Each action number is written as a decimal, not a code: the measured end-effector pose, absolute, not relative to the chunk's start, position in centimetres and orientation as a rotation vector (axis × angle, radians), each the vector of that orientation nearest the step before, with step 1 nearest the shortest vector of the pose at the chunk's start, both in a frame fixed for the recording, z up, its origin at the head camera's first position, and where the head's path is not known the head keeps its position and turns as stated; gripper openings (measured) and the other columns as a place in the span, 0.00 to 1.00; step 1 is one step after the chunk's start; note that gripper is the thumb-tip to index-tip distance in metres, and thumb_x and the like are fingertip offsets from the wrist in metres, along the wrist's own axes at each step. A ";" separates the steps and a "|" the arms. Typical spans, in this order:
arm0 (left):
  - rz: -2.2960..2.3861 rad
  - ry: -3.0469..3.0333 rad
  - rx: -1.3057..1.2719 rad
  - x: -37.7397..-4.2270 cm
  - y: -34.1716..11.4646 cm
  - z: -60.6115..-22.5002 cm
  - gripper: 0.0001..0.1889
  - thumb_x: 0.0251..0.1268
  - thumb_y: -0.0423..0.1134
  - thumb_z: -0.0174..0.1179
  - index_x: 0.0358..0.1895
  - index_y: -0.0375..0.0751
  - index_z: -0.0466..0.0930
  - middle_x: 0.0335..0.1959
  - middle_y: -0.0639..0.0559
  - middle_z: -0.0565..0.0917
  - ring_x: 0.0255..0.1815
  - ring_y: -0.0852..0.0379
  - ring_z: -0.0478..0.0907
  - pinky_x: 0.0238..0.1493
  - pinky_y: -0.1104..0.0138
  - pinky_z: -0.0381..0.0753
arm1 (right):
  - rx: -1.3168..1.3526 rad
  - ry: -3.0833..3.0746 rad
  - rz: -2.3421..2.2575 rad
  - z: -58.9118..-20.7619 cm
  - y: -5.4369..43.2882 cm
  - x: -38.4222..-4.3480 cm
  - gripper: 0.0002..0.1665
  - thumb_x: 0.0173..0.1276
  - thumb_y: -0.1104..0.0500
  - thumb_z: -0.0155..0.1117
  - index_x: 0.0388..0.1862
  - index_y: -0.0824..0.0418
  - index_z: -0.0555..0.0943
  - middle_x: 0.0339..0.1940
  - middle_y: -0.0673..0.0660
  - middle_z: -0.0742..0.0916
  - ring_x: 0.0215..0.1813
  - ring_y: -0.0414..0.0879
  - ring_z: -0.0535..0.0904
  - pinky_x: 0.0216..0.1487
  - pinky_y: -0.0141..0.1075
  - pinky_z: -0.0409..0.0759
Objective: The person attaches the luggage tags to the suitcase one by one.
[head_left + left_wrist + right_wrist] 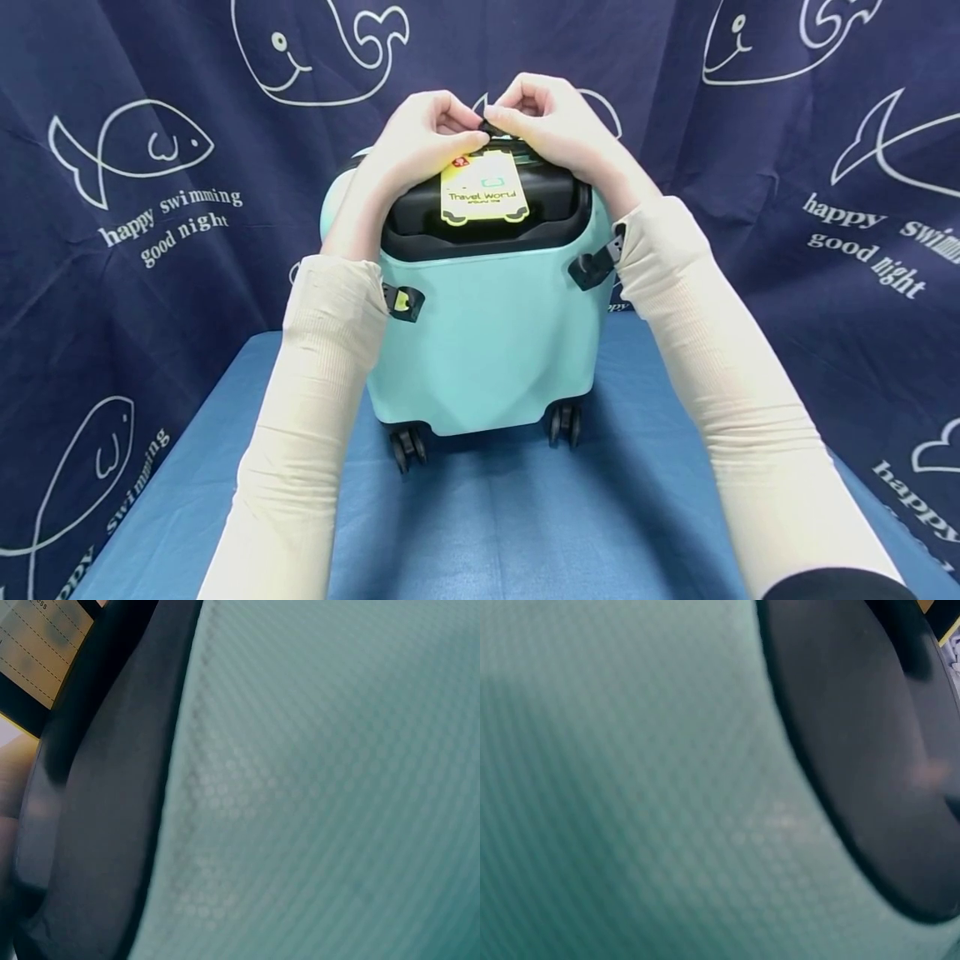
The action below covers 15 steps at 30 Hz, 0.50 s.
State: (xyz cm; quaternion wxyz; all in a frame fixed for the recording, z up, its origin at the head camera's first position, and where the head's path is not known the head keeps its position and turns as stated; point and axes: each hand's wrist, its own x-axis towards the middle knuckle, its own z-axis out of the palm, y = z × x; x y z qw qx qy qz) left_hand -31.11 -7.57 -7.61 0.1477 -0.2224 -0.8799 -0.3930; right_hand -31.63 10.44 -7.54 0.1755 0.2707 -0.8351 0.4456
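Note:
A mint-green suitcase stands upright on its black wheels, with a black handle panel at its top. Over that panel hangs a yellow luggage tag printed "Travel World". My left hand and right hand meet at the top handle, thumbs and fingertips pinching the tag's small black strap from either side. In the left wrist view, the tag's lined face shows beside the black panel. The right wrist view is mostly ribbed green shell; the fingertips' grip is out of sight there.
Blue cloth covers the table under the suitcase. A navy curtain with white fish and whale drawings hangs behind and at both sides. Black wrist-camera mounts on the sleeves sit close to the suitcase front.

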 end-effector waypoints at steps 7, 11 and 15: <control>-1.130 -2.523 -0.648 -31.1 -7.5 -7.6 0.16 0.61 0.44 0.61 0.47 0.40 0.77 0.42 0.52 0.81 0.39 0.63 0.77 0.46 0.75 0.72 | 0.767 -2.374 1.280 -7.5 10.5 -31.5 0.07 0.64 0.53 0.62 0.35 0.55 0.80 0.25 0.45 0.82 0.30 0.37 0.73 0.37 0.28 0.67; -1.125 -2.517 -0.670 -31.0 -7.3 -7.5 0.16 0.61 0.44 0.61 0.48 0.40 0.77 0.41 0.52 0.81 0.38 0.63 0.77 0.45 0.75 0.72 | 0.749 -2.379 1.251 -7.4 10.8 -31.5 0.07 0.64 0.54 0.63 0.28 0.53 0.77 0.22 0.44 0.80 0.27 0.36 0.73 0.34 0.28 0.65; -1.114 -2.517 -0.683 -30.9 -7.2 -7.5 0.15 0.61 0.44 0.61 0.48 0.40 0.78 0.41 0.53 0.81 0.38 0.63 0.77 0.45 0.76 0.72 | 0.775 -2.356 1.244 -7.5 10.9 -31.5 0.08 0.64 0.56 0.63 0.26 0.53 0.75 0.20 0.44 0.79 0.25 0.36 0.72 0.31 0.29 0.65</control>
